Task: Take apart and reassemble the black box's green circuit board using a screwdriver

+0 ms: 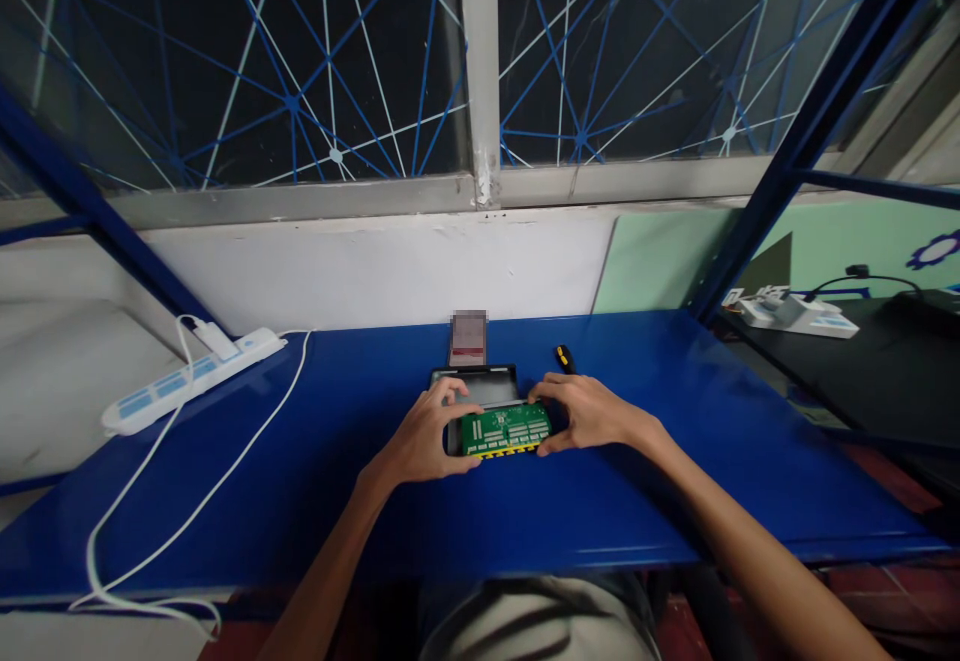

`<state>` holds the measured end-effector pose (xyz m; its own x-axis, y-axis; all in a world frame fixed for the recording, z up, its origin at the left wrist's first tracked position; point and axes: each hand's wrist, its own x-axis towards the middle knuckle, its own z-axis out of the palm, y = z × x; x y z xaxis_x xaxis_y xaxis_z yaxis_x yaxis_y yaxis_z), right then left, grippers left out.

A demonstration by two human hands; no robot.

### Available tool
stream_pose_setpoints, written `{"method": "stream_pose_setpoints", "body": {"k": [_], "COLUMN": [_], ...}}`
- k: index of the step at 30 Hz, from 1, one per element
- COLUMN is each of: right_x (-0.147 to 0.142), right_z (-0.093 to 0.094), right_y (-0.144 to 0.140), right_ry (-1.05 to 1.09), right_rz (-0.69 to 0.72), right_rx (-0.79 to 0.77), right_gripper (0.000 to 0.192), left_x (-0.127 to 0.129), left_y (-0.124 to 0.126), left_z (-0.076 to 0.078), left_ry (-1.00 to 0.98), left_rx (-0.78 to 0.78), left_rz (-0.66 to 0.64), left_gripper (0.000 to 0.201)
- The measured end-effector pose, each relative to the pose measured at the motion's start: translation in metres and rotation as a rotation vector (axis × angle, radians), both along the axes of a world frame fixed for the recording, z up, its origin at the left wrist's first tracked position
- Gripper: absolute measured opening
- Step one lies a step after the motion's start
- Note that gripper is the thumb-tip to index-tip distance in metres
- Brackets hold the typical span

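A green circuit board [507, 427] with a row of yellow connectors along its near edge is between my two hands, over a dark casing part. My left hand [424, 433] grips its left end, thumb at the near edge and fingers at the far edge. On the right end, my right hand [581, 411] holds it in the same way. Just behind the board lies a black-rimmed tray-like cover [480, 383] with a grey inside. How far the board sits inside the dark part beneath it I cannot tell.
A black and yellow screwdriver-like tool [565, 359] lies behind my right hand. Behind the cover stands a small blurred panel [469, 339]. On the left are a white power strip [196, 381] and its loose cable [247, 456]. Blue frame posts flank the blue table [360, 531].
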<state>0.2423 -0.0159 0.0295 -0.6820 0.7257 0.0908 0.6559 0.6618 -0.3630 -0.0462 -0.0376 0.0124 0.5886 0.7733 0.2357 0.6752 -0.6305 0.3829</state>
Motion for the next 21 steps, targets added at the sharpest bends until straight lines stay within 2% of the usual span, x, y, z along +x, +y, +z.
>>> {"method": "stream_pose_setpoints", "body": {"k": [6,15,21], "right_x": [0.0003,-0.0003,-0.0029], "right_z": [0.0010,0.0001,0.0007], "right_y": [-0.0001,-0.0007,-0.0020], "right_ry": [-0.039,-0.080,-0.086], "right_rz": [-0.012,-0.020,-0.015], "right_rx": [0.035,0.079,0.091], "right_gripper": [0.065,0.064,0.065], "left_x": [0.0039,0.0034,0.0016], "left_y": [-0.0029,-0.0030,-0.0026], "left_z": [0.0048,0.0010,0.0019], "left_ry": [0.010,0.001,0.006], "left_rx": [0.004,0.048,0.024], "left_rz": [0.026,0.028,0.024], "left_gripper": [0.052,0.054,0.054]}}
